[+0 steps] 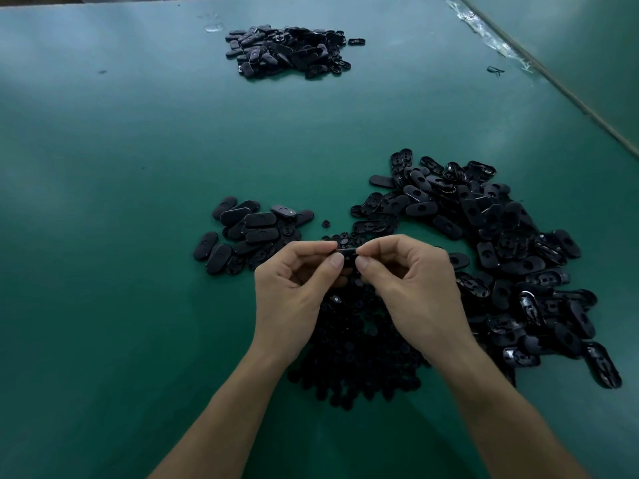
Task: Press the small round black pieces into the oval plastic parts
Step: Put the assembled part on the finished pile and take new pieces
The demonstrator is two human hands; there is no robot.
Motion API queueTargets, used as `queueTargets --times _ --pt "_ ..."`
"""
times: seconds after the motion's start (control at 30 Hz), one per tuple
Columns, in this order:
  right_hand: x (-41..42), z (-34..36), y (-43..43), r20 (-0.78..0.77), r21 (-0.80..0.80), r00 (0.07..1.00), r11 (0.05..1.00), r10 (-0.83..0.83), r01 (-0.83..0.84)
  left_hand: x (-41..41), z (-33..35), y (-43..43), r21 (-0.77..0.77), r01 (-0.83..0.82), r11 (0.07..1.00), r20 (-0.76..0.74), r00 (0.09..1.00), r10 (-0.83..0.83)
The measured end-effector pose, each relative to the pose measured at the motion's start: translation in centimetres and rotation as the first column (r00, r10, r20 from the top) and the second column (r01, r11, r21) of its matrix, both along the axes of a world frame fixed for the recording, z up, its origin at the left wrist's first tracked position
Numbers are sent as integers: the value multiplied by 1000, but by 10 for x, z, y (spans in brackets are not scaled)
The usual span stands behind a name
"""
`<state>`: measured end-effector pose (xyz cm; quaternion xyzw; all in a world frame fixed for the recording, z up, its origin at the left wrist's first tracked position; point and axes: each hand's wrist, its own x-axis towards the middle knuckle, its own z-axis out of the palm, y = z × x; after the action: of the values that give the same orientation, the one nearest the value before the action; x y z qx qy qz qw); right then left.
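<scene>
Two hands meet in the middle, above the green tabletop (121, 202). The left hand (297, 285) and the right hand (415, 285) each pinch one end of one oval part (346, 251) with thumb and first finger. The oval part lies flat, with its long side going from left to right, one end in each hand. It shows only its thin edge, so I cannot tell if a round piece is already in it. Both hands are just as near to it. Right under the hands is a heap of small round black pieces (356, 344). So I think the next round piece is only a short reach down, toward the person. A big pile of oval parts (501, 243) lies to the right, a small pile (249, 233) to the left, and a far pile (290, 50) well away at the back.
</scene>
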<state>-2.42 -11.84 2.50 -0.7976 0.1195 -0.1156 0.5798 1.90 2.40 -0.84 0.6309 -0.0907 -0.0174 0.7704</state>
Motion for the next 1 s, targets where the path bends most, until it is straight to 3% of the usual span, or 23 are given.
queueTargets --times 0.47,0.73,1.0 --pt "0 3 2 -8 -177 999 983 39 -39 -1 0 0 108 86 990 4 996 -87" --pt "0 6 9 -3 -230 1000 973 28 -28 -2 2 -2 156 51 986 7 999 -52" --pt "0 6 5 -39 -69 997 995 69 -71 0 0 -1 104 39 994 -12 999 -38"
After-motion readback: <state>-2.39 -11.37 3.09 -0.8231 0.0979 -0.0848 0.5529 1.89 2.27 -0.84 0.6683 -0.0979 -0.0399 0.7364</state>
